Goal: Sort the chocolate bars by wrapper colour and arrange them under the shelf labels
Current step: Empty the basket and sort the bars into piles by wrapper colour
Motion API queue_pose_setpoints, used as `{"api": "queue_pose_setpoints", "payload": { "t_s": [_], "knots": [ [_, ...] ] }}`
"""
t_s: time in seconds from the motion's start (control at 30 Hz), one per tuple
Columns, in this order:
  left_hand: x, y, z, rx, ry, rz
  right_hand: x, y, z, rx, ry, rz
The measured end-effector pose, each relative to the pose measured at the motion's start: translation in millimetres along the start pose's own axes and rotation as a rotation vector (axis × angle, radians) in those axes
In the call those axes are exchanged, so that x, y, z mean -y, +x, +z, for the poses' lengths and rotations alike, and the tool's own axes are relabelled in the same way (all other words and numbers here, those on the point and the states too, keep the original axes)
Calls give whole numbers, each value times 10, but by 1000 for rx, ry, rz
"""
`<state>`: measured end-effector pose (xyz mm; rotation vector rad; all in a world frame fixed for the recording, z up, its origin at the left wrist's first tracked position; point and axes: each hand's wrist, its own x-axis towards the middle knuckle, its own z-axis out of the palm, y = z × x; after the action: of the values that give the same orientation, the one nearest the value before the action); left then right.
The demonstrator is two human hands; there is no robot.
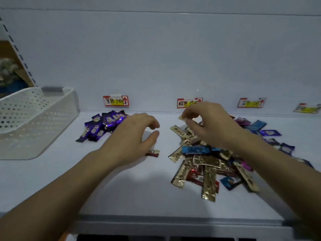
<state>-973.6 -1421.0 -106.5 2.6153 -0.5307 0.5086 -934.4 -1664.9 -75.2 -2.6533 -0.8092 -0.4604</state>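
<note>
Middle label is half covered by the right hand, so its later characters are hidden. The end of a gold bar sticks out at that hand's fingertips. The rest is behind the fingers, can't tell if it's actually pinched. Brown bar mostly under the left hand (only one end shows). Same hand hides the right edge of the purple pile. Right forearm blocks the back right of the mixed pile. Basket cut by the left edge. Fourth label blurred, clipped, unreadable. Clutter far left: too blurred to identify.
</note>
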Motion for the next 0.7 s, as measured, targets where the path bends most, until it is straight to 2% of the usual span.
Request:
{"api": "queue_pose_setpoints", "payload": {
  "t_s": [0.23,0.37,0.5,0.6,0.7],
  "knots": [
    [-370,364,202,187,-31,104,-392,-429,-206,65,48,100],
    [-376,489,328,249,-59,85,-529,-411,-200,100,-34,80],
    [-370,561,550,299,-108,22,-957,-331,-184,68,-53,241],
    [-322,591,692,347,-129,-45,-1176,-329,-109,204,-16,346],
    [-300,587,790,379,-108,-59,-1233,-283,-5,311,3,345]
  ]
}}
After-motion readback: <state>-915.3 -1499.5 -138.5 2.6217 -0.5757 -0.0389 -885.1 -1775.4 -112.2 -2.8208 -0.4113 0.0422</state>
